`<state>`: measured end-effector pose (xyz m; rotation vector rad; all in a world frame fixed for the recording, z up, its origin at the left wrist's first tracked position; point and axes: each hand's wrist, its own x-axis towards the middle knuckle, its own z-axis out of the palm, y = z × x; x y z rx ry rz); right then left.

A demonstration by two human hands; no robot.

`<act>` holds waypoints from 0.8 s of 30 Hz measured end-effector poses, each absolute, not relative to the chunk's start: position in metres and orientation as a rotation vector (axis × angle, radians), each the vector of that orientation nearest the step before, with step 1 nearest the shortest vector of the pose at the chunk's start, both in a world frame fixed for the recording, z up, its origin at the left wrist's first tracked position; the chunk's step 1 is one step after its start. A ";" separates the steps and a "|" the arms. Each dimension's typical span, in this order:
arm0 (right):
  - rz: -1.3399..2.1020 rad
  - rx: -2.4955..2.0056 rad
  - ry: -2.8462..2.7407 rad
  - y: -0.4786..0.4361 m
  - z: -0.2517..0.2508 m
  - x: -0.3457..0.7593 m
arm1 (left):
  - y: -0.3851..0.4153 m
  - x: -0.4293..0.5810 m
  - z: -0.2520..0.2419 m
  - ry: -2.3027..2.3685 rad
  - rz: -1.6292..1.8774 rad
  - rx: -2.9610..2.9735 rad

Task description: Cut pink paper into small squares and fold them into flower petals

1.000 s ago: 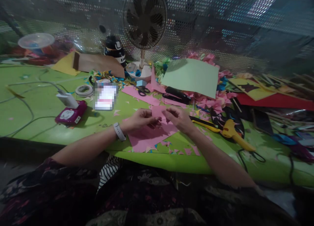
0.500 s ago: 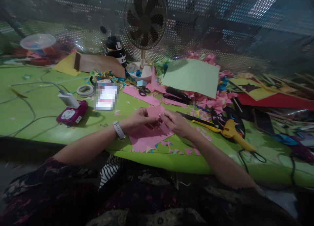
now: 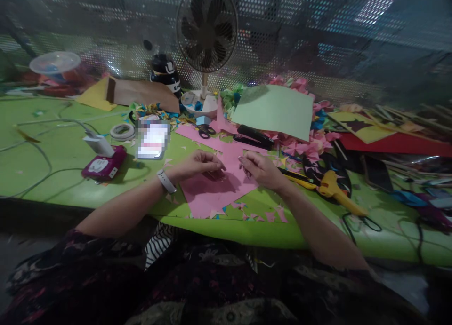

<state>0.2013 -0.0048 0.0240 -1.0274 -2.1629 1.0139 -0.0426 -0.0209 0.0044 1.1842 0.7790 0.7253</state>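
My left hand [image 3: 202, 165], with a white watch [image 3: 166, 181] on its wrist, hovers over the left part of a pink paper sheet [image 3: 203, 202]. Its fingers are loosely bent and apart, and no object shows in them. To the right, over the sheet's other side, my right hand [image 3: 260, 169] is half curled, thumb and fingertips apart, also with nothing visible in it. A gap separates the two hands. Small pink paper scraps [image 3: 270, 216] lie along the sheet's near edge.
Behind the hands lie black scissors [image 3: 205, 131], a black stapler [image 3: 254, 137] and a pale green sheet [image 3: 275, 111]. A yellow glue gun [image 3: 332, 186] is at right. Left are a phone [image 3: 152, 140], tape roll [image 3: 122, 131] and purple power adapter [image 3: 105, 165]. A fan [image 3: 207, 28] stands behind.
My hands were together with fingertips pinched over the pink sheet. They have moved apart, left hand leftward and right hand rightward, and their fingers have loosened.
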 end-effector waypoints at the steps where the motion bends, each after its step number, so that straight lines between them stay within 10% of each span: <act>1: 1.020 -1.025 -2.159 -0.005 0.024 0.201 | -0.021 -0.043 0.004 0.781 0.741 1.171; 24: 1.066 -1.219 -2.401 -0.004 0.036 0.211 | -0.019 -0.035 -0.006 0.975 0.943 1.243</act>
